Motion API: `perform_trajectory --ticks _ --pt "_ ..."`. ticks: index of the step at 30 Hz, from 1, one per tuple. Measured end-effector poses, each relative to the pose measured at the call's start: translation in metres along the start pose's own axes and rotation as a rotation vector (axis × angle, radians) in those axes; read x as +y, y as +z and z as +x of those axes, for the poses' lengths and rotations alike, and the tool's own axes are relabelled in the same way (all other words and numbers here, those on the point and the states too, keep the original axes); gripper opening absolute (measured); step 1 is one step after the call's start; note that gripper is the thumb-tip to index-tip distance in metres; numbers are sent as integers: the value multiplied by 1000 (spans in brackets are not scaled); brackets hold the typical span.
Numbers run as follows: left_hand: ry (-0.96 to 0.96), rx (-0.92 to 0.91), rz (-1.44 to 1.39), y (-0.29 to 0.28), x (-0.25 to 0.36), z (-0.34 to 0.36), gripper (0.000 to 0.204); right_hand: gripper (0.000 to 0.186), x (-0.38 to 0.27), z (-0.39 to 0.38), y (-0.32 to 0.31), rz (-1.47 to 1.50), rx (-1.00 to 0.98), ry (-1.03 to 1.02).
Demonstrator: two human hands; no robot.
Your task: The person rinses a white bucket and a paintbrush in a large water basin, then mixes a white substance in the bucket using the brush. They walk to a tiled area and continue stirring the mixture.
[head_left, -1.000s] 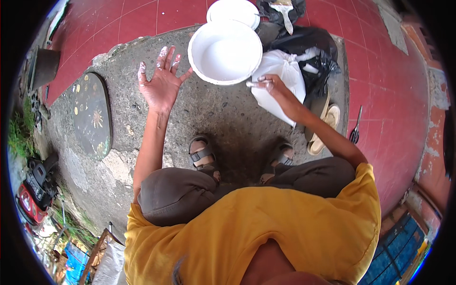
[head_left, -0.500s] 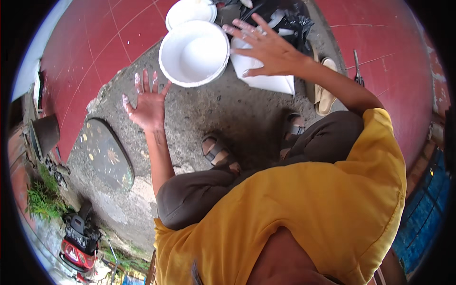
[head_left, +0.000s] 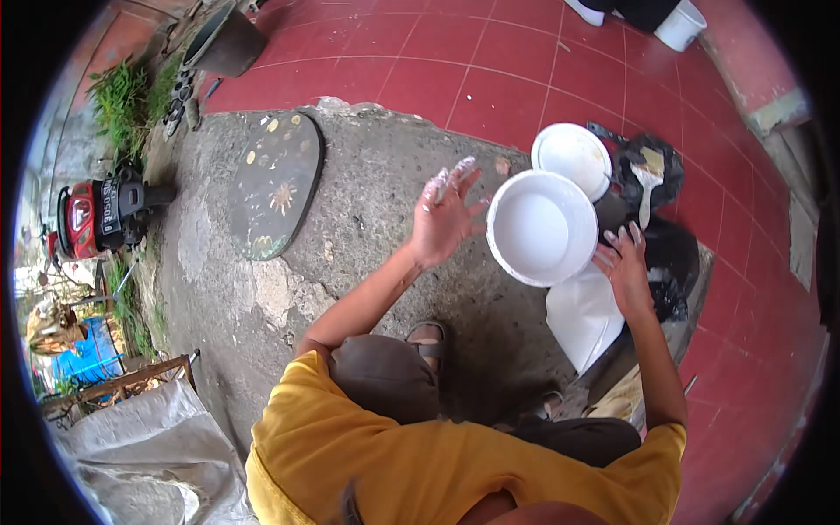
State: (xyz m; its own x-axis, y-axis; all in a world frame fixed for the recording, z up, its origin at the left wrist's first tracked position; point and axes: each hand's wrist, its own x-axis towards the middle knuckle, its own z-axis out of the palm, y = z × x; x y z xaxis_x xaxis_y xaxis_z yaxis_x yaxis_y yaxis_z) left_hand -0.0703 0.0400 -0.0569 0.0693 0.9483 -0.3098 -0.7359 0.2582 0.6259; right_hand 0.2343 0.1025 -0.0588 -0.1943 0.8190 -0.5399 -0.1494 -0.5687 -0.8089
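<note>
A round white bucket [head_left: 534, 226] with white contents stands on the concrete slab. My left hand [head_left: 440, 214] is open beside its left, fingertips smeared white, holding nothing. My right hand [head_left: 625, 267] is open at its right, fingers spread and whitened; I cannot tell if they touch the rim. Behind the bucket lies a white lid [head_left: 570, 153]. A paintbrush [head_left: 648, 179] rests on black plastic to the right, and a white bag [head_left: 579, 324] lies below the bucket.
An oval dark board [head_left: 276, 188] lies left on the concrete [head_left: 367, 157]. Red tiles [head_left: 429, 52] border it. A dark tub [head_left: 219, 39], a scooter [head_left: 92, 219] and a grey sheet [head_left: 149, 446] are at left. A dark-clad leg with white footwear and another bucket [head_left: 678, 26] are at top.
The view has swung, bringing the tub, scooter and top bucket into fuller view. My right hand has moved from over the white bag to the bucket's side; my left is nearer the bucket.
</note>
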Motion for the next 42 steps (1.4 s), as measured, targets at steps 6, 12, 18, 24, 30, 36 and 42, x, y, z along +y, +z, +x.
perform_trajectory --ticks 6,12,18,24,30,36,42 --pt "-83 99 161 18 6 18 88 75 10 14 9 29 109 149" --pt "-314 129 306 32 29 41 93 76 21 6 26 -306 177 -22" --pt "-288 30 251 79 120 -22 91 74 -61 -60 82 -348 8 -167" --pt "-204 99 11 143 243 -114 86 76 -222 -136 188 -629 -104 -17" --pt "-136 188 -131 210 401 -213 86 76 -351 -182 313 -750 -298 66" --pt "-50 397 -106 197 533 -269 90 75 -398 -190 467 -641 -507 98" --pt "117 693 -151 134 624 -284 89 74 -378 -129 617 -754 -740 -52"
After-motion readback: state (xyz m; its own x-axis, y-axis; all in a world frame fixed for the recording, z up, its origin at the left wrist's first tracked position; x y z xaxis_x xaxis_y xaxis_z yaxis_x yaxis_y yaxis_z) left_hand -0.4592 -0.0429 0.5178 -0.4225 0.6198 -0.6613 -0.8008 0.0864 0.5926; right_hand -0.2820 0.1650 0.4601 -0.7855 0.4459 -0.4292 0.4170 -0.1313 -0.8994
